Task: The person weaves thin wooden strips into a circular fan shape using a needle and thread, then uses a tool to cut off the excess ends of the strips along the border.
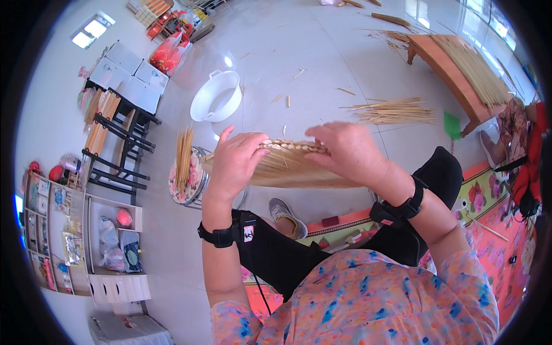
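Observation:
In front of my knees is a panel of pale, straw-coloured stalks (pixel 305 173) laid side by side, with a thick row of cut ends along its upper edge. My left hand (pixel 237 162) closes on the left part of that edge, thumb and fingers pressed to it. Farther right, my right hand (pixel 347 150) grips the same edge with bent fingers. A short span of stalk ends shows between the hands. My palms hide part of the edge. To the left, a bundle of loose stalks (pixel 184 160) lies on a round flower-patterned stool (pixel 173 183).
A white basin (pixel 198 103) stands on the tiled floor ahead. Loose stalks (pixel 397 111) lie farther right, near a wooden bench (pixel 437 66) carrying more stalks (pixel 468 63). Another person's patterned clothing (pixel 512 129) shows at far right. Shelves (pixel 89 247) line the left.

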A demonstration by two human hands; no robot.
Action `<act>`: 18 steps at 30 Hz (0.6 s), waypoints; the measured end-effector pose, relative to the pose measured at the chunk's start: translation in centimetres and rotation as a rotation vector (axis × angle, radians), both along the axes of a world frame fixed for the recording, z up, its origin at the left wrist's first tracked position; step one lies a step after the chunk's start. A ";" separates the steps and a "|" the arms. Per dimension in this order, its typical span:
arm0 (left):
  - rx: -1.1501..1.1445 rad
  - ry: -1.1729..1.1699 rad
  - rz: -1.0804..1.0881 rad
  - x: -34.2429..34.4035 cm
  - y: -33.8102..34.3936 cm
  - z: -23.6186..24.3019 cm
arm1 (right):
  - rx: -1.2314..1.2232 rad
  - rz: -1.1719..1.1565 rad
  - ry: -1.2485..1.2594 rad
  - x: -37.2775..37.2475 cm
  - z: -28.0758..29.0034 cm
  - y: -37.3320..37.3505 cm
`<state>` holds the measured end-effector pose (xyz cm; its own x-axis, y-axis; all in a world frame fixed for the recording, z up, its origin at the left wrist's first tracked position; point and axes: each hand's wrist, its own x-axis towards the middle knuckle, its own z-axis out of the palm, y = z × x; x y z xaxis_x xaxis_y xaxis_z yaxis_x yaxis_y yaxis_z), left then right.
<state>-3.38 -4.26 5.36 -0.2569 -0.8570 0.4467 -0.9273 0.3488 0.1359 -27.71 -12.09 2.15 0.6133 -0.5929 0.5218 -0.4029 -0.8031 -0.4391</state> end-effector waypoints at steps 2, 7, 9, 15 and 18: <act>0.060 0.005 -0.013 0.1 0.4 -0.1 | 0.154 0.076 0.107 0.3 0.0 1.0; 0.157 -0.085 -0.098 0.2 0.2 -0.7 | 0.067 0.015 0.177 2.3 -2.2 2.7; 0.151 -0.028 -0.085 0.1 0.2 -0.9 | 0.086 -0.028 0.178 2.9 -2.8 2.9; 0.032 0.162 0.009 -0.1 -0.3 -3.4 | -0.012 -0.096 0.001 3.8 -3.8 3.0; -0.084 0.244 -0.030 -0.2 -0.5 -4.6 | -0.008 -0.142 0.003 4.1 -3.8 4.1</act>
